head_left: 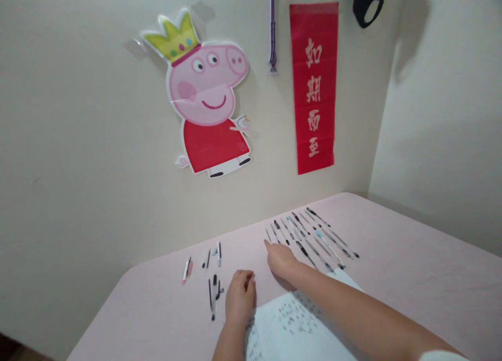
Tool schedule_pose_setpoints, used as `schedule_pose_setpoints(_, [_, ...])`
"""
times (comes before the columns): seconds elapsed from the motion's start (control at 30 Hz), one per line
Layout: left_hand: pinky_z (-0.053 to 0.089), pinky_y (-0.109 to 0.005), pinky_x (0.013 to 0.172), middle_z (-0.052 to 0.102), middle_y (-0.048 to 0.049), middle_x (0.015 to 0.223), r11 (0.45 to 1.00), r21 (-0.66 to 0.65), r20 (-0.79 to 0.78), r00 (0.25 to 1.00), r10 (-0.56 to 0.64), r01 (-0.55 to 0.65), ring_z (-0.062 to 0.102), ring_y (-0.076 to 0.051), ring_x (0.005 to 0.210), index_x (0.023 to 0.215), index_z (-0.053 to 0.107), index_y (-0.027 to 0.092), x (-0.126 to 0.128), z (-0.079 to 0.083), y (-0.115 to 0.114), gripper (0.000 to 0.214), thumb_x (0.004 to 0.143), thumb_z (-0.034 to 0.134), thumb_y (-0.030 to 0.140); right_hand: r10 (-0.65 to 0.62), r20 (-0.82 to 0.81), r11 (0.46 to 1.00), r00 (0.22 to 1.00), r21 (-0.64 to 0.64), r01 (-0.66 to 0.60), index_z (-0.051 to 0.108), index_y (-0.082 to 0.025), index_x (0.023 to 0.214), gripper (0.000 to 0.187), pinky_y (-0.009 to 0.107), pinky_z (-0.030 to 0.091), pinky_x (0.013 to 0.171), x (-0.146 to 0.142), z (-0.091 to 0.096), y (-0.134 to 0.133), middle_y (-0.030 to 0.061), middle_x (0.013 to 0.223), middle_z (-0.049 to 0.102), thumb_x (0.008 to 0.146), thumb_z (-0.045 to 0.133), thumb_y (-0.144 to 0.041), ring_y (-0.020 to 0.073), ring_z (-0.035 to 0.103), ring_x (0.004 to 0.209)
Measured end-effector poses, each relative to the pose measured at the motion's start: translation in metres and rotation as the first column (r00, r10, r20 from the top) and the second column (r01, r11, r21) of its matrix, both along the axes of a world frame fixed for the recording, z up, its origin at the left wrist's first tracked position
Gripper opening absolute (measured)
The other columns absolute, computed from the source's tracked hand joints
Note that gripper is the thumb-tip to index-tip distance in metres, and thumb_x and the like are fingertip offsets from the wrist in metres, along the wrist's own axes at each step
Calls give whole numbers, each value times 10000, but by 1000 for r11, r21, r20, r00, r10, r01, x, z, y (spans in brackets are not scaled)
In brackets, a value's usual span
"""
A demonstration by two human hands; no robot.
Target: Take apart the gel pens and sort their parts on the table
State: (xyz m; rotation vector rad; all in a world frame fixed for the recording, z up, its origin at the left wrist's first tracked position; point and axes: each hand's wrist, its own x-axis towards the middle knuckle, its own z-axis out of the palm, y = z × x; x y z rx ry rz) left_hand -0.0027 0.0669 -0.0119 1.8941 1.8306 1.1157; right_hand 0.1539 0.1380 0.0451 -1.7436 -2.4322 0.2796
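Pink table (157, 309): pale, round-cornered, lying beneath both hands' fingers and set against the wall.
Right hand (281, 259): index finger straight out, others folded under; whether these enclose anything cannot be told.
Slim pen (268, 234): just beyond the right index fingertip; contact cannot be confirmed.
Pen rows (307, 254): two slanting rows, beyond and to the right of the right fingers; black, clear and pale-blue parts noted.
Left hand (239, 294): fingers bent inward, narrow gap to the thumb; cannot tell whether anything is held.
Black-capped pen (214, 295): left of the left fingers, apart from them, between a thin dark rod (210, 294) and a small black piece (219, 290).
Blue-and-white pen (219, 254): beyond the left fingers, slightly left.
Pink-and-white pen (185, 272): farthest left of the left fingers.
Written paper (301, 324): nearer the wearer than both hands' fingers, partly beneath the right forearm; writing too small to read.
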Motion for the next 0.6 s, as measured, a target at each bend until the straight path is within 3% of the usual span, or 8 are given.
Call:
schedule_pose_setpoints(0.07, [465, -323, 800, 638, -45, 879, 1000, 8, 7, 1000, 1, -1, 609, -182, 859, 862, 641, 193, 0, -1, 1, 181, 792, 475, 175, 68, -32, 998, 997, 1, -68, 393, -169, 1405, 563, 297, 464, 742, 1, 3, -28, 141, 1001, 711, 843, 409, -126, 247, 671, 907])
schedule_pose_setpoints(0.17, [463, -315, 774, 628, -32, 844, 1000, 14, 19, 1000, 7, -7, 602, -174, 823, 816, 638, 196, 1, -3, 1, 178, 775, 473, 144, 223, -214, 974, 951, -1, -229, 468, -160, 1354, 522, 288, 450, 748, 5, 0, -78, 132, 1004, 712, 835, 424, -199, 248, 667, 904])
schedule_pose_setpoints(0.3, [455, -294, 736, 606, -18, 795, 1000, 13, 28, 999, 28, -29, 584, -160, 774, 784, 635, 197, 2, -2, 0, 173, 748, 492, 107, 267, -336, 946, 903, -86, -312, 538, -180, 1276, 490, 289, 442, 742, 13, -14, -127, 118, 1002, 715, 794, 458, -223, 254, 669, 877])
schedule_pose_setpoints(0.43, [446, -296, 752, 607, -17, 800, 1000, -10, 39, 999, 22, -22, 579, -159, 781, 785, 643, 194, 2, -2, -1, 158, 755, 511, 113, 296, -419, 928, 858, -89, -363, 622, -195, 1144, 402, 293, 441, 737, 17, -32, -138, 100, 951, 723, 785, 441, -202, 248, 665, 855])
schedule_pose_setpoints(0.6, [432, -295, 742, 619, -18, 787, 998, -54, 57, 998, 26, -23, 573, -162, 779, 744, 634, 184, 3, -2, -1, 136, 755, 523, 106, 400, -558, 874, 727, -5, -485, 654, -233, 1120, 389, 307, 456, 811, 20, -46, -128, 82, 1027, 719, 800, 435, -208, 236, 655, 921])
